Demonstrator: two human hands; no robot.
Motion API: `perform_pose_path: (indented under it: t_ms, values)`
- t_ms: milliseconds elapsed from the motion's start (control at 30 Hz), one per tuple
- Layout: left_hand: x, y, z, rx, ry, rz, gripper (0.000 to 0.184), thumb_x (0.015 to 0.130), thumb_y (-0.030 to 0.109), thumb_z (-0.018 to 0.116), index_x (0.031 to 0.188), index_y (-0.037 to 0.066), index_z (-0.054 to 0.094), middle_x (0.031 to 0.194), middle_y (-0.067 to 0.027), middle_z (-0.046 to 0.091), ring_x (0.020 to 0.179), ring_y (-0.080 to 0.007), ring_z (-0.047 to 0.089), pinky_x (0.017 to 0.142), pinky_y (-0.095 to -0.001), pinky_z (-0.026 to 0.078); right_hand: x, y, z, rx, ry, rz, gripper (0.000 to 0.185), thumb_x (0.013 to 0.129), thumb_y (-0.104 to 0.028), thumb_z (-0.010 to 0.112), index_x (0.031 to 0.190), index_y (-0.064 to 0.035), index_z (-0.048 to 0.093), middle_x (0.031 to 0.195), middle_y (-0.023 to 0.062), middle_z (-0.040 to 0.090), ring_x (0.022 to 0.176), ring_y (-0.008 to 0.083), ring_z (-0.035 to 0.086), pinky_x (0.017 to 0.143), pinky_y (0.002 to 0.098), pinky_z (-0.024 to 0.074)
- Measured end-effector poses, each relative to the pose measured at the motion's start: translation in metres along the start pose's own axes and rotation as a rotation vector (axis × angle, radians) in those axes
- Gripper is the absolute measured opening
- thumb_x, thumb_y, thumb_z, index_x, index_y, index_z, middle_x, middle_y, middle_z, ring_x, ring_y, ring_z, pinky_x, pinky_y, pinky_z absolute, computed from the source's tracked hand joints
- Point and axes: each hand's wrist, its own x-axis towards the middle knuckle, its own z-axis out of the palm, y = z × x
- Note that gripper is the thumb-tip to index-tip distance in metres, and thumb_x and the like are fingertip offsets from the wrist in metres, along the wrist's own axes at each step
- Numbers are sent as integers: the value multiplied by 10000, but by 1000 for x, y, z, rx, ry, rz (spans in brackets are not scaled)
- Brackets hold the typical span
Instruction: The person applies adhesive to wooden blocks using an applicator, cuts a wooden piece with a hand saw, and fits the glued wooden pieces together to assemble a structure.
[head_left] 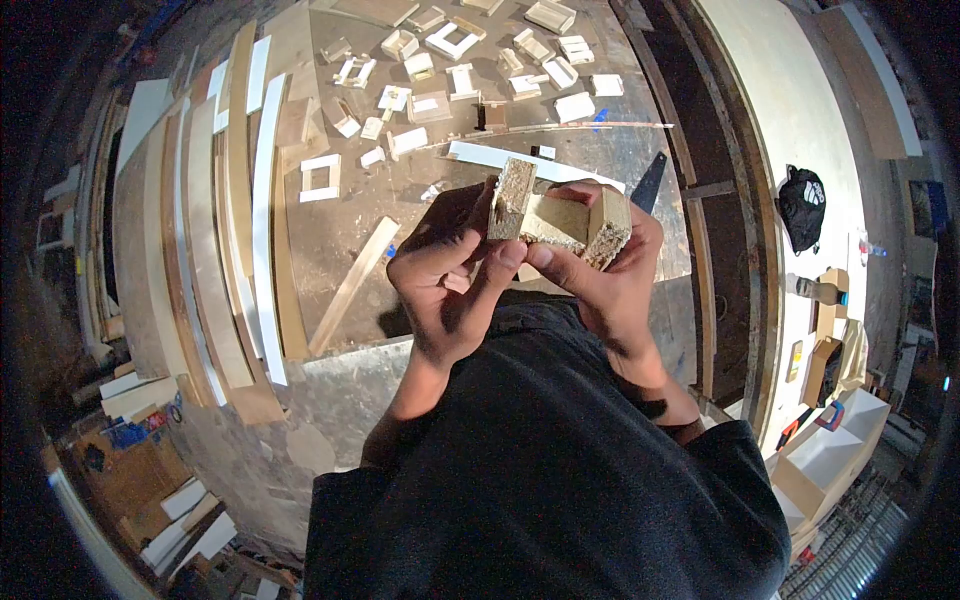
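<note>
Between both hands, close to my chest, I hold a small U-shaped wooden piece (560,216) with rough, chipped edges and two raised end blocks. My left hand (450,265) grips its left block, thumb pressed against the near edge. My right hand (615,280) wraps around the right block, with its thumb also on the near edge. The fingers behind the piece are partly hidden. Just beyond the hands lies a white strip (480,154) on the work table (350,235), and a dark saw blade (650,184) sits to the right.
Several small wooden assemblies (455,40) are spread over the far table. Long boards (268,220) lie along the left, with a loose wooden strip (355,285) nearer me. On the right, a pale bench (755,60) carries a black bag (802,210) and an open white box (835,450).
</note>
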Motion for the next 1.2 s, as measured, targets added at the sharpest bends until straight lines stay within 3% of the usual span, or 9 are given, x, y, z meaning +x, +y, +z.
perform_pose_path:
  t_ms: [100,200,400,500,600,667,1067,1133,1200]
  values:
    - [-3,-2,-3,-7,-30,-87,81,900,27,682,832,-11,660,899,-27,647,764,-72,536,674,-219,402,0,-2,2,27,21,42,495,715,-13,875,1144,68,642,1087,105,698,982,151,663,896,306,534]
    - [-1,-12,-3,-130,-38,-104,331,898,29,700,1194,-109,645,1183,-175,671,1029,-173,644,890,-284,507,2,-2,5,41,29,98,481,733,-4,863,1154,67,643,1097,108,700,984,155,666,897,307,535]
    - [-7,-27,10,-371,106,-50,433,903,15,691,1312,-80,586,1272,-146,650,1081,-157,631,957,-296,496,8,-1,7,48,16,185,486,778,-14,838,1209,69,629,1112,114,702,983,168,674,898,318,546]
    - [-10,-30,6,-436,122,-148,461,919,47,678,1352,-58,563,1255,-122,656,1057,-146,634,928,-287,498,7,0,7,45,-13,205,489,798,-25,825,1231,71,620,1121,121,701,982,177,678,901,324,553]
    - [-6,-33,-1,-465,131,-423,211,950,115,645,1138,22,628,1129,-106,669,1018,-181,634,933,-322,478,8,0,1,158,-57,237,490,812,-30,814,1245,74,611,1130,130,697,1000,189,675,902,334,560]
    - [-5,-35,-2,-564,113,-507,303,966,168,629,1229,20,612,1168,-106,663,1035,-179,633,923,-311,476,8,1,-2,250,-77,277,494,815,-32,812,1252,75,607,1135,135,696,1015,195,672,903,339,564]
    - [0,-23,2,-420,65,-391,573,901,46,717,1416,-64,491,1149,-66,672,988,-93,610,886,-253,485,3,5,-4,3,-63,192,395,872,-42,731,1226,99,627,1115,179,702,972,219,697,847,359,599]
    - [-1,-21,-1,-416,60,-394,576,895,43,726,1412,-62,496,1133,-62,674,971,-87,610,875,-248,487,2,8,-3,60,-23,197,419,821,-26,809,1196,84,657,1076,126,722,887,146,678,623,249,541]
    - [-2,-21,-2,-412,54,-397,579,888,39,734,1408,-61,501,1117,-57,677,954,-81,610,863,-242,489,1,8,-3,58,-18,197,422,821,-27,810,1198,84,657,1070,124,723,887,142,676,626,245,539]
